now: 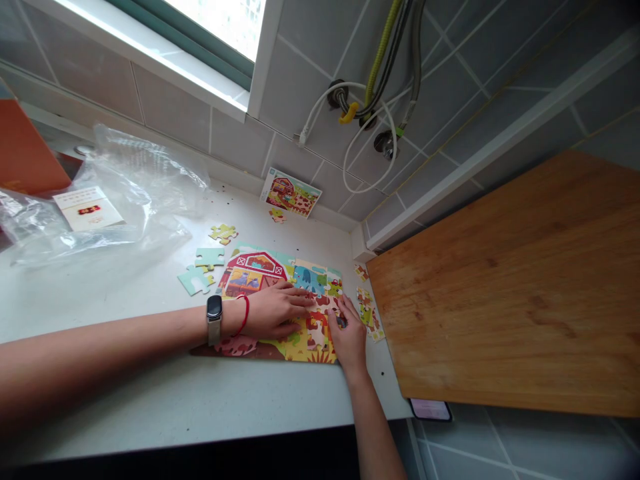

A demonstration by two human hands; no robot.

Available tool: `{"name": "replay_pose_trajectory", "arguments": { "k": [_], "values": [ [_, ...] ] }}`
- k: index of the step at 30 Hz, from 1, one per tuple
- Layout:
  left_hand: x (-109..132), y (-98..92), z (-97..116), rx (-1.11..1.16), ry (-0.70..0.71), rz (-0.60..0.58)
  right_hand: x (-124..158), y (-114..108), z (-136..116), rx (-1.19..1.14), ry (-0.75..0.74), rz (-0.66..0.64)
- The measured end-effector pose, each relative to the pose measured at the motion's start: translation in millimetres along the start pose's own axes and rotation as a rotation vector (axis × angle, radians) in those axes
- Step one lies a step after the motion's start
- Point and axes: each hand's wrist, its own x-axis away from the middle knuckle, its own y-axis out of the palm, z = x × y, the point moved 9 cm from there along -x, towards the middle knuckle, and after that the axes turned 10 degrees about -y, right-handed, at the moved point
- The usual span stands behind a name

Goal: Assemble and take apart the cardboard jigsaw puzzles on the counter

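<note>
A farm-picture jigsaw puzzle (257,261) lies on the white counter, its red barn at the upper left and many pieces joined. My left hand (275,311) rests flat across its middle, palm down with fingers stretched to the right; it hides part of the picture. At the puzzle's right edge, my right hand (349,337) has thumb and fingers curled around a puzzle piece (341,321), dark in the part that shows; the rest is covered. Loose pale green puzzle pieces (194,280) lie left of the puzzle, and several more puzzle pieces (369,313) lie to its right.
A picture card (291,193) leans against the tiled wall. Clear plastic wrapping (150,173) and an orange box (27,150) occupy the left. A large wooden board (510,287) borders the right side, with a phone (431,409) under its lower edge. Hoses (385,53) hang above.
</note>
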Motion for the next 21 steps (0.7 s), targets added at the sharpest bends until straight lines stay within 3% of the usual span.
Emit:
{"name": "replay_pose_trajectory", "arguments": {
  "k": [9,17,21],
  "values": [
    [-1.2,-1.0,1.6,-0.007,-0.014,-0.022,0.7,-0.6,-4.3,-0.002,-0.048,0.011],
    [-0.7,1.2,0.0,-0.023,-0.017,-0.019,5.5,0.0,3.9,-0.056,0.046,0.01],
    [0.3,0.7,-1.0,-0.002,-0.007,0.001,5.5,-1.9,1.6,-0.02,0.016,0.018]
  ]
}}
